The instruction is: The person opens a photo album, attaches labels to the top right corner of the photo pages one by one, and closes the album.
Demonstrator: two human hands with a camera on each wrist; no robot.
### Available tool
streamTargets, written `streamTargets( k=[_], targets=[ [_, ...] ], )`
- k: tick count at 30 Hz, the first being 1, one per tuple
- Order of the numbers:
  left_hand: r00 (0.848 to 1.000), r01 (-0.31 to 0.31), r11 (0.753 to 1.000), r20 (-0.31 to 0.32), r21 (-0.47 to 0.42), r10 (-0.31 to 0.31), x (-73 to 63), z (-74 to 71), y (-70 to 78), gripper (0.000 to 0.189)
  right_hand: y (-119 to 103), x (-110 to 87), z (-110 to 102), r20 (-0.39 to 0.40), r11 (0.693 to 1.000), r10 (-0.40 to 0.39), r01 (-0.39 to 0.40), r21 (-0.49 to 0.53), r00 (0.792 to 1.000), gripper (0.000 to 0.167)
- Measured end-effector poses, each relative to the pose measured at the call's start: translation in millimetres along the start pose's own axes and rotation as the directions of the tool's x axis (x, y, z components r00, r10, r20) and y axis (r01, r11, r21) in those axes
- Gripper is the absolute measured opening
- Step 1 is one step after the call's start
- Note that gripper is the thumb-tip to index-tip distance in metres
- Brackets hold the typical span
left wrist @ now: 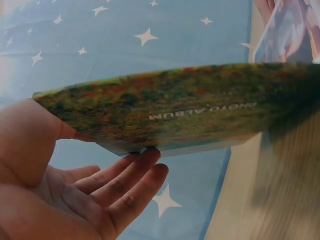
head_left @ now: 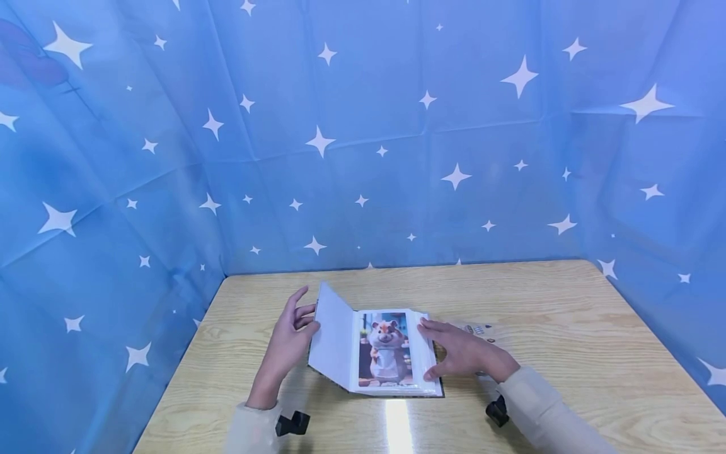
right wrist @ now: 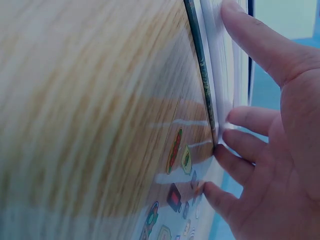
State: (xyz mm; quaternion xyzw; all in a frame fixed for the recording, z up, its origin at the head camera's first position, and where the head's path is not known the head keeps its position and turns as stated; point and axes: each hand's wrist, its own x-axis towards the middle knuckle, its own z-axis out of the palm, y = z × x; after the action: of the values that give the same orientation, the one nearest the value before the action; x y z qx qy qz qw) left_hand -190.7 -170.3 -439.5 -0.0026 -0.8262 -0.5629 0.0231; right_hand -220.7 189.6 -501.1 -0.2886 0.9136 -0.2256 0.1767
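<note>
A photo album (head_left: 416, 353) lies open on the table, showing a picture of a hamster in a white apron. Its front cover (head_left: 334, 334) stands tilted up on the left; the outside (left wrist: 200, 107) is green and brown and reads "PHOTO ALBUM". My left hand (head_left: 289, 343) holds that cover by its outer edge, thumb on one side and fingers on the other. On the album's right side, my right hand (head_left: 462, 350) rests with spread fingers. In the right wrist view, its thumb touches the white pages (right wrist: 217, 60) and the other fingers lie near their edge.
A clear sheet of small food stickers (right wrist: 175, 197) lies on the wooden table (head_left: 567, 353), partly under my right hand. A blue curtain with white stars (head_left: 374, 151) hangs behind the table and along its sides.
</note>
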Motion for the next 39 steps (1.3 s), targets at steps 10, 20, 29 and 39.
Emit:
streamTargets(
  k=[10, 20, 29, 39],
  targets=[
    [0.998, 0.029, 0.999, -0.050, -0.025, -0.031, 0.9, -10.8, -15.7, 0.069, -1.0, 0.1, -0.4, -0.004, 1.000, -0.014, 0.014, 0.013, 1.000, 0.106],
    [0.990, 0.085, 0.996, -0.112, 0.003, -0.084, 1.5, -16.9, -32.6, 0.064, -1.3, 0.9, -0.2, -0.002, 1.000, -0.003, 0.003, 0.022, 1.000, 0.106],
    [0.989, 0.110, 0.993, -0.105, 0.050, -0.104, -0.3, -21.5, -50.5, 0.064, -0.6, 0.1, 2.2, 0.003, 0.998, 0.008, -0.008, 0.058, 1.000, 0.105],
    [0.987, 0.137, 0.988, -0.092, 0.071, -0.130, 3.0, -22.0, -63.2, 0.069, -1.0, -1.2, 1.0, 0.008, 0.998, 0.028, -0.028, 0.053, 1.000, 0.106]
  ],
)
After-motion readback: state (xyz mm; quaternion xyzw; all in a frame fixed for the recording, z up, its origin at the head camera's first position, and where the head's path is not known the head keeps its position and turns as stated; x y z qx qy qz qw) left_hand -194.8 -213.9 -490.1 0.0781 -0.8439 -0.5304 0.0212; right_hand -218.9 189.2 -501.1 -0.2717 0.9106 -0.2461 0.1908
